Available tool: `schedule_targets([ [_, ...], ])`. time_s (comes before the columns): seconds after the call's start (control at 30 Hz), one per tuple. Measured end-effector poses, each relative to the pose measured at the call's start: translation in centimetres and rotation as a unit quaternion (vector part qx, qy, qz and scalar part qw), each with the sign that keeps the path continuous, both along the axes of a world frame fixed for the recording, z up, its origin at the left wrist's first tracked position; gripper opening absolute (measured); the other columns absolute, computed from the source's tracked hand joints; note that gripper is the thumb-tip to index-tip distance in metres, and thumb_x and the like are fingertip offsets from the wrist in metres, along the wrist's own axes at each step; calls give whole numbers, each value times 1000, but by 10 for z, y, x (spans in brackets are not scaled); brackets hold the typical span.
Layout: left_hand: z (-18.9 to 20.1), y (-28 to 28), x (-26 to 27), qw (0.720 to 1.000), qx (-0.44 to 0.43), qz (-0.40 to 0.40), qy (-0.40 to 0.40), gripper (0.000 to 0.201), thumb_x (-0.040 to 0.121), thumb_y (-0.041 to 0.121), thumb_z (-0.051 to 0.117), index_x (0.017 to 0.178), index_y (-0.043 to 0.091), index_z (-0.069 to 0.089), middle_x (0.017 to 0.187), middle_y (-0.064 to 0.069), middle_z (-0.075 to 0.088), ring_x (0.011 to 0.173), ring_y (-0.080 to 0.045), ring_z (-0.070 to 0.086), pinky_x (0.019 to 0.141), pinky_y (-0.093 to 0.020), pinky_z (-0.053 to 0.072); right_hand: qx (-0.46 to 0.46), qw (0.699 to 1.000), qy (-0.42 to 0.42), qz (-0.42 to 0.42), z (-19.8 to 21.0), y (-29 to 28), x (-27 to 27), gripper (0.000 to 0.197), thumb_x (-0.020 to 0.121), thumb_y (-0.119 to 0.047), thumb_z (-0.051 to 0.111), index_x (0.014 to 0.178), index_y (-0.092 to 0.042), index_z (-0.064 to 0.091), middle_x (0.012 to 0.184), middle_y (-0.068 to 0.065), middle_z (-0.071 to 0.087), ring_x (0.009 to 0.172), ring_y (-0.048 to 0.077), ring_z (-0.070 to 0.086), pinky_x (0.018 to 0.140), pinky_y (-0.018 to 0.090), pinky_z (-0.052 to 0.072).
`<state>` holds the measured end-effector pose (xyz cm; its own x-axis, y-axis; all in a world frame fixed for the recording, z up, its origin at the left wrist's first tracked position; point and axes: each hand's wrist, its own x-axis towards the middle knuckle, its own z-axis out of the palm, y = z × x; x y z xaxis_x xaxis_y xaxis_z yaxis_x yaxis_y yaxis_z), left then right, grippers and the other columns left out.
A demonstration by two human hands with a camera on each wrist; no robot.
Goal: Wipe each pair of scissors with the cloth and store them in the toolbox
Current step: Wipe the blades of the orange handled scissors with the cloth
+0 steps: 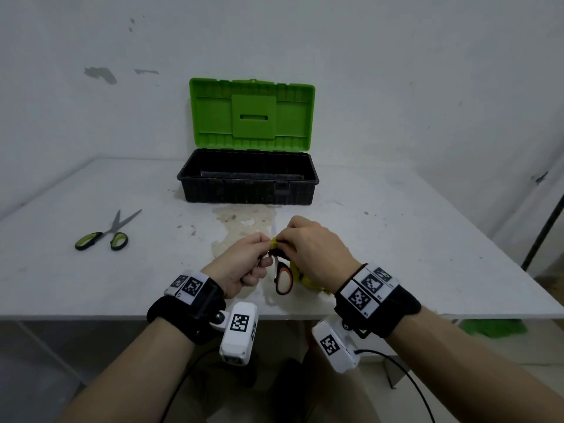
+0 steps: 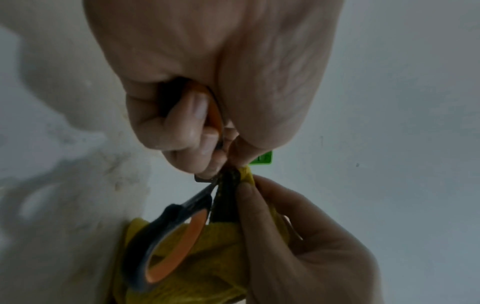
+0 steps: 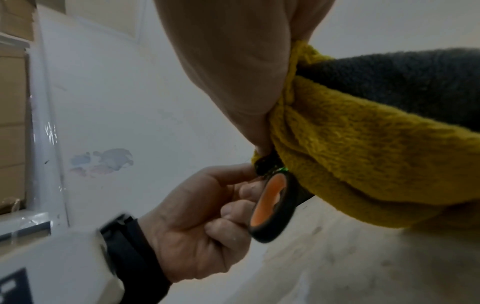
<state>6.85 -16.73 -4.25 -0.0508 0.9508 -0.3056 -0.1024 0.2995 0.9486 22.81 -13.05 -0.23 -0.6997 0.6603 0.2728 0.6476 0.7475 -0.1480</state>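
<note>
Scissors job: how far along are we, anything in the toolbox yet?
Done: nothing that shows; the toolbox stands open and no scissors are visible inside. In hand: the left hand grips the orange-handled scissors while the right hand pinches the yellow cloth around their blades. Left: store this pair, then wipe and store the green-handled scissors lying on the table.

The head camera looks forward and down over the white worktop (image 1: 396, 239) toward the wall. Each wrist camera looks along its palm, very near the fingers. All three share the orange-and-black-handled scissors (image 1: 283, 280) and both hands.
</note>
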Motion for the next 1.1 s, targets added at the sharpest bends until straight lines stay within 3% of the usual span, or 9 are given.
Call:
schedule_targets([
  [0.17, 1, -3, -2, 999, 28, 23, 27, 22, 103, 20, 45, 81, 20, 47, 58, 2, 42, 44, -9, 25, 37, -19, 12, 13, 997, -70, 41, 0, -2, -4, 23, 100, -30, 50, 111, -19, 66, 101, 3, 50, 80, 23, 57, 61, 32, 43],
  [0.33, -5, -4, -1, 995, 45, 33, 86, 15, 101, 22, 49, 87, 18, 50, 58, 4, 46, 45, -9, 29, 42, -21, 15, -1, 983, -134, 128, 8, -4, 2, 22, 99, -30, 51, 112, -24, 67, 102, -1, 53, 82, 18, 58, 64, 30, 47],
  [0.5, -2, -3, 1, 992, 69, 32, 100, 15, 102, 23, 48, 88, 16, 51, 58, 3, 46, 45, -10, 30, 43, -24, 17, 33, 992, -87, 83, 2, -4, -2, 22, 98, -27, 55, 118, -23, 62, 95, -2, 45, 71, 18, 50, 57, 30, 42],
  [0.63, -6, -2, -1, 989, 80, 41, 115, 17, 102, 22, 47, 87, 16, 48, 61, 2, 46, 43, -8, 30, 41, -22, 18, -10, 989, -119, 93, -2, -4, 1, 22, 100, -28, 50, 113, -20, 66, 104, 1, 52, 80, 20, 57, 62, 30, 45],
  [0.8, -7, -2, 4, 993, 76, 40, 75, 18, 104, 23, 46, 88, 15, 48, 58, 3, 44, 45, -9, 30, 41, -22, 18, 1, 998, -47, 50, 0, 0, 1, 24, 100, -33, 49, 110, -22, 67, 100, -2, 50, 77, 20, 57, 65, 32, 50],
  [0.97, -8, -2, 3, 997, 49, 54, 10, 19, 102, 14, 44, 83, 15, 44, 65, -1, 45, 47, -10, 30, 38, -18, 15, -23, 997, -58, 43, -7, 3, 5, 23, 99, -32, 50, 108, -22, 69, 101, -4, 52, 83, 19, 59, 67, 34, 51],
  [1.1, -7, 0, 4, 996, 33, 69, -41, 20, 103, 19, 48, 83, 15, 49, 65, 0, 45, 49, -9, 33, 40, -17, 16, -10, 1000, -5, 21, -2, 4, 7, 25, 99, -33, 51, 108, -19, 70, 104, 0, 55, 84, 22, 61, 71, 39, 53],
])
